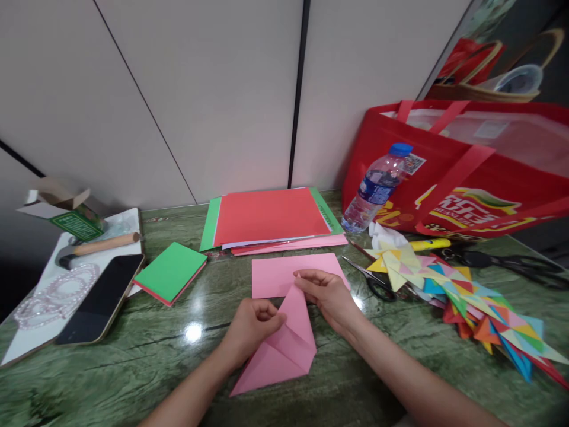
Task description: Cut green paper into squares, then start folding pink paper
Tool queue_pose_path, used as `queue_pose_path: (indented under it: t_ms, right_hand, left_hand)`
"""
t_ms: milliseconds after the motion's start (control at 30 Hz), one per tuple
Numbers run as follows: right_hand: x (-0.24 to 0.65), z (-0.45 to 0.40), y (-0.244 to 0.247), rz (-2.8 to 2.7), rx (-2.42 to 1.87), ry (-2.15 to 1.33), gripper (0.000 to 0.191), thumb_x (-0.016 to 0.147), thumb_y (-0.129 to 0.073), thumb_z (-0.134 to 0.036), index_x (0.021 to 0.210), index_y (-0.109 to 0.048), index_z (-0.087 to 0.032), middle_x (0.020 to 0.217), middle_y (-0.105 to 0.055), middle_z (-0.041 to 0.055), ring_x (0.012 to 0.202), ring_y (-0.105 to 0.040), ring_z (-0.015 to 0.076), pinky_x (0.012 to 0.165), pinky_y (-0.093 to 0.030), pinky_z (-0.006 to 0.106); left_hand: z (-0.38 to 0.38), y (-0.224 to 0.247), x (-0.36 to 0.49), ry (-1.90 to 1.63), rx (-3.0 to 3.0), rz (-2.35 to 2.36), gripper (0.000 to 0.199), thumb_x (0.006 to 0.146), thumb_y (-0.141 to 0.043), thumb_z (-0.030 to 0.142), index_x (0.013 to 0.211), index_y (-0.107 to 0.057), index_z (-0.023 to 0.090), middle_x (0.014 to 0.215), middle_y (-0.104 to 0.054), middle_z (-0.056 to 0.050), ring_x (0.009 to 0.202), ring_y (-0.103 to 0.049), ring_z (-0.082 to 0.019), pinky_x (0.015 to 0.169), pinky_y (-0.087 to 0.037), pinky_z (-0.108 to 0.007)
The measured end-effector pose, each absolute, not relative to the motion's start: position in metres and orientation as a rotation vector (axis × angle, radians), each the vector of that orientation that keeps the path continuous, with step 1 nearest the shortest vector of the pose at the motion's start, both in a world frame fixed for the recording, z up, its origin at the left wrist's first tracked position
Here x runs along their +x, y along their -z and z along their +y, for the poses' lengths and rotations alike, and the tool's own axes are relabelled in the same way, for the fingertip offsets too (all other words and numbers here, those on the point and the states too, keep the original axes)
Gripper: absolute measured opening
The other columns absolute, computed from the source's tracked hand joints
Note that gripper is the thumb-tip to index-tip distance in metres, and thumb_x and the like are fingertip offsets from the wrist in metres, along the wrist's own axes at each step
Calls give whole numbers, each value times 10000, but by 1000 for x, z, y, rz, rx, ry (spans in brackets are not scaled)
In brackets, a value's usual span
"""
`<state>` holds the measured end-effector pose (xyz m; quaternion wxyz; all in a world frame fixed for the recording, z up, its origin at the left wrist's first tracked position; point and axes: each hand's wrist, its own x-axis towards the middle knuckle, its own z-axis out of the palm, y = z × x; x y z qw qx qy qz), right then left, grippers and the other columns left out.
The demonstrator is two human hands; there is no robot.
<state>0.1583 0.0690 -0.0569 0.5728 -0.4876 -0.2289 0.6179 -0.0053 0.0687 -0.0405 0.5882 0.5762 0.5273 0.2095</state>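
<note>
A partly folded sheet of pink paper is held between my two hands near the front of the table, with creases running across it. My left hand pinches its left edge between thumb and fingers. At its pointed top, my right hand grips the tip with thumb and forefinger. Just behind lies a flat pink paper rectangle, its right part partly covered by my right hand. Beyond that is a stack of coloured sheets with a red sheet on top.
Green paper squares, a phone, bead strings and a wooden-handled tool lie left. On the right are scissors, folded paper pieces, a water bottle and a red bag. A wall stands behind.
</note>
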Motion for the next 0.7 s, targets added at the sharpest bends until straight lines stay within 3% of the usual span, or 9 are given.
queue_pose_path:
  t_ms: [300, 700]
  right_hand:
    - [160, 69, 55, -478, -1104, -1487, 238, 460, -799, -227, 661, -692, -157, 709, -674, 16, 589, -557, 93, 554, -446, 218]
    - [159, 69, 52, -418, -1079, -1496, 213, 467, -798, -202, 639, -683, -155, 703, -666, 0, 584, -557, 78, 565, -434, 214]
  left_hand:
    - [68, 39, -5, -501, 1341, 1222, 323, 604, -617, 415, 509, -507, 127, 480, -423, 40, 458, -298, -52, 434, -192, -190]
    - [68, 39, -4, -521, 1346, 1206, 253, 615, -610, 350, 540, -562, 113, 503, -489, 21, 470, -362, -61, 452, -245, -194]
